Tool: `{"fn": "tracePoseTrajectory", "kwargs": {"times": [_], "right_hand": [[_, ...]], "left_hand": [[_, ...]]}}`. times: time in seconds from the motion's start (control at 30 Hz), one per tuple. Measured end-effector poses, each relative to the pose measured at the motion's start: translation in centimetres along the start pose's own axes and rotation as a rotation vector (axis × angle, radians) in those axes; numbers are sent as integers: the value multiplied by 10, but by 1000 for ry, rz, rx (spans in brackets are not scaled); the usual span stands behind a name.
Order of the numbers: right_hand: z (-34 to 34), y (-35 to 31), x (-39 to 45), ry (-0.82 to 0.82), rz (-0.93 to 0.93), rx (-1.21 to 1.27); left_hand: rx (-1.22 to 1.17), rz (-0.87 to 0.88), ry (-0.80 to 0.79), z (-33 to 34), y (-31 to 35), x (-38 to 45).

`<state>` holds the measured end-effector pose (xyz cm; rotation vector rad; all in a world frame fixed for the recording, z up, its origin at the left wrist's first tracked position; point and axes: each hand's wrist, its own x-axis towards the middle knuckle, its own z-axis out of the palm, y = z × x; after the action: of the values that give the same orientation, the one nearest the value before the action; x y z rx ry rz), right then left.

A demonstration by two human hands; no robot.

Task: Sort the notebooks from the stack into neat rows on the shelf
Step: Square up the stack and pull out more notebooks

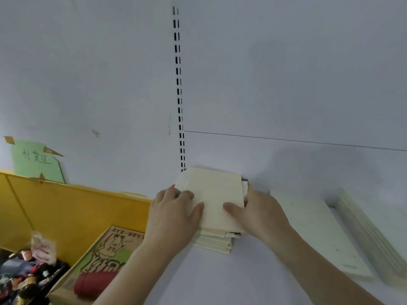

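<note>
A stack of cream notebooks (217, 194) lies flat on the white shelf (253, 271), its far end against the back panel. My left hand (174, 216) grips the stack's left edge, thumb on the top cover and fingers curled over the side. On the opposite edge my right hand (257, 210) holds the stack the same way, thumb lying across the top notebook. The lower notebooks stick out unevenly at the near end. To the right, a row of cream notebooks (317, 234) lies flat on the shelf.
A white moulded strip (370, 236) lies at the shelf's right side. On the left stand a yellow bin (66, 208) with a printed cardboard box (103, 254), a red bottle (92, 285) and packaged goods. A slotted upright (178, 89) runs up the back panel.
</note>
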<state>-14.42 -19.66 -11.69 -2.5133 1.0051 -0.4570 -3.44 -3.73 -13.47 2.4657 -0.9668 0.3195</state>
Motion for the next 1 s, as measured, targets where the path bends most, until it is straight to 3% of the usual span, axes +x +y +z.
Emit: {"fn": "tracePoseTrajectory", "kwargs": {"times": [0.1,0.23,0.43,0.63,0.73,0.83,0.93,1.0], "right_hand": [[-9,4,-2,-36,91,267],[-13,7,-21,-89,168,508],[-18,21,-46,177,262,451],[-22,21,-69,374,220,607],[-17,20,-76,411,226,685],[-11,18,-78,421,267,868],[-6,12,-75,428,265,972],[-3,9,-73,462,250,882]], "left_hand": [[-55,27,4,-10,-16,10],[73,-59,-98,-17,-28,21],[94,-73,-198,-21,-38,28],[35,-25,-105,-26,-32,29],[-183,-8,-26,-28,-24,23],[-553,-6,35,-31,-16,15],[-1127,-113,-58,-33,-7,0],[-1381,-188,-147,-31,1,-11]]}}
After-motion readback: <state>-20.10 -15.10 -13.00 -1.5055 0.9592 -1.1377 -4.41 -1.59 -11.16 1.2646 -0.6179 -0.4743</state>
